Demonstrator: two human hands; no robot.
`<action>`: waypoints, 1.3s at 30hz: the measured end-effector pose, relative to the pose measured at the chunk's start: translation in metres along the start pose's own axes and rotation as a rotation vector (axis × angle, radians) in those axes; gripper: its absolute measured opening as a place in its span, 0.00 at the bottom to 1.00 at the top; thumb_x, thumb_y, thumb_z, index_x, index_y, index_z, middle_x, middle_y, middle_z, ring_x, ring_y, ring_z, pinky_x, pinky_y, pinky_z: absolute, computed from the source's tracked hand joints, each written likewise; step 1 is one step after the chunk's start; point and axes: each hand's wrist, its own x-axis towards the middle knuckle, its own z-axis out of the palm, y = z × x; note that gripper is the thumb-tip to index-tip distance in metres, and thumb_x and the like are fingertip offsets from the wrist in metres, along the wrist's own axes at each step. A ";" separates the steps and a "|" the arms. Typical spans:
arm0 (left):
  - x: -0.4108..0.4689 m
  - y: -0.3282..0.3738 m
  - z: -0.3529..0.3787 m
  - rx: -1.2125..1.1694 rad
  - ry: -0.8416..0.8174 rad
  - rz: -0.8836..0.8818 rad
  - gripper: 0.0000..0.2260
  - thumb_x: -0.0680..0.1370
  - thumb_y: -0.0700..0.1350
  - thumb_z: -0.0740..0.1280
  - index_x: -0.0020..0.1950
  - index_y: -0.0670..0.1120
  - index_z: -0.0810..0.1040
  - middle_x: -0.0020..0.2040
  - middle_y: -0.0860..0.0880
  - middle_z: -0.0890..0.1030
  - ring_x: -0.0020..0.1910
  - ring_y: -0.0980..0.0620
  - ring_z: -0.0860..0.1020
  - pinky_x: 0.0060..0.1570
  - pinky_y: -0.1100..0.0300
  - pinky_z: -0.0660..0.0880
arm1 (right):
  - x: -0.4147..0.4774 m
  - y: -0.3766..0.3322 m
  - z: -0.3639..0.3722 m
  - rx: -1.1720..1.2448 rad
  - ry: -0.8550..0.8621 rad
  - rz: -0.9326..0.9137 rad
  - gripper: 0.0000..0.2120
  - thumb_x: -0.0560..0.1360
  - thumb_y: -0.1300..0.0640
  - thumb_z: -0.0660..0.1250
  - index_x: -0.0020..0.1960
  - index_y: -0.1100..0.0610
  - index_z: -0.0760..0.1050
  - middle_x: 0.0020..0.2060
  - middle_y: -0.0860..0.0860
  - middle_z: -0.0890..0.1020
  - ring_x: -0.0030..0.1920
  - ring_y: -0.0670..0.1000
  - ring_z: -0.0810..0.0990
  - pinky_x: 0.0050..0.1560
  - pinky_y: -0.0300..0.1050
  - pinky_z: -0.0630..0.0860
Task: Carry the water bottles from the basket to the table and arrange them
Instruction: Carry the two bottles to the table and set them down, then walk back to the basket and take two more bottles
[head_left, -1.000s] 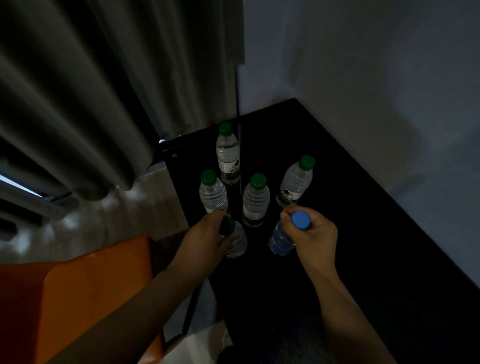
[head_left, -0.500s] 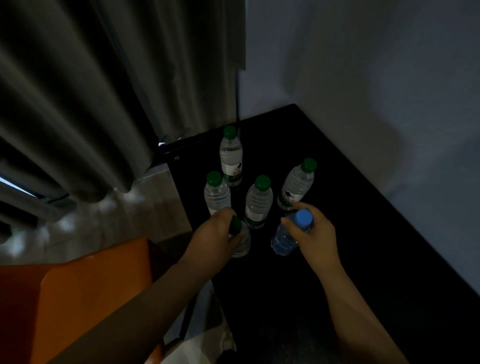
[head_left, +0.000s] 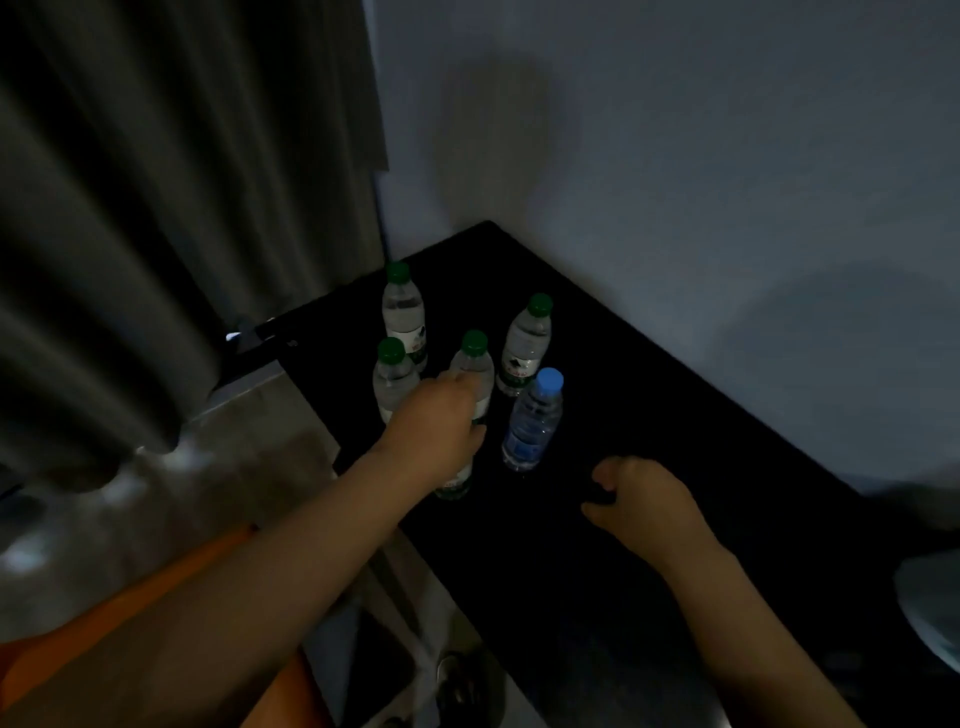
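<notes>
Six bottles crowd the black table (head_left: 675, 415) corner, close enough to fall in a chain.
Left hand (head_left: 436, 426) covers the top of the nearest green-capped bottle (head_left: 456, 482), and I cannot tell its grip; its knuckles meet the middle bottle (head_left: 480, 371), so a shove may topple that into its neighbours. Right hand (head_left: 639, 504) hangs loosely curled, holding nothing, near the blue-capped bottle (head_left: 535, 421), which a careless sweep could tip.

6 bottles (head_left: 532, 421) stand clustered on table (head_left: 675, 415).

Bottles (head_left: 523, 347) crowd the counter's (head_left: 675, 426) upper-left corner; its bare right side along the wall (head_left: 727, 182) lies open.
</notes>
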 end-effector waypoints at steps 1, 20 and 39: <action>-0.004 0.004 -0.004 0.001 -0.015 0.041 0.17 0.78 0.46 0.65 0.64 0.41 0.70 0.59 0.41 0.74 0.55 0.45 0.74 0.51 0.56 0.72 | -0.011 -0.001 0.000 -0.005 -0.016 0.026 0.18 0.72 0.51 0.70 0.60 0.55 0.76 0.55 0.51 0.80 0.53 0.49 0.78 0.51 0.39 0.74; -0.129 0.069 0.021 0.059 -0.772 0.608 0.17 0.76 0.50 0.67 0.64 0.51 0.70 0.60 0.51 0.73 0.56 0.53 0.74 0.57 0.54 0.75 | -0.254 -0.025 0.037 0.207 0.126 0.635 0.13 0.72 0.55 0.70 0.56 0.51 0.80 0.52 0.50 0.83 0.51 0.50 0.81 0.53 0.48 0.78; -0.355 0.235 0.102 0.174 -0.895 1.180 0.18 0.75 0.51 0.67 0.64 0.50 0.71 0.58 0.50 0.78 0.54 0.51 0.78 0.56 0.54 0.76 | -0.581 -0.038 0.171 0.549 0.365 1.313 0.20 0.70 0.52 0.72 0.62 0.50 0.75 0.52 0.47 0.81 0.50 0.47 0.79 0.50 0.40 0.76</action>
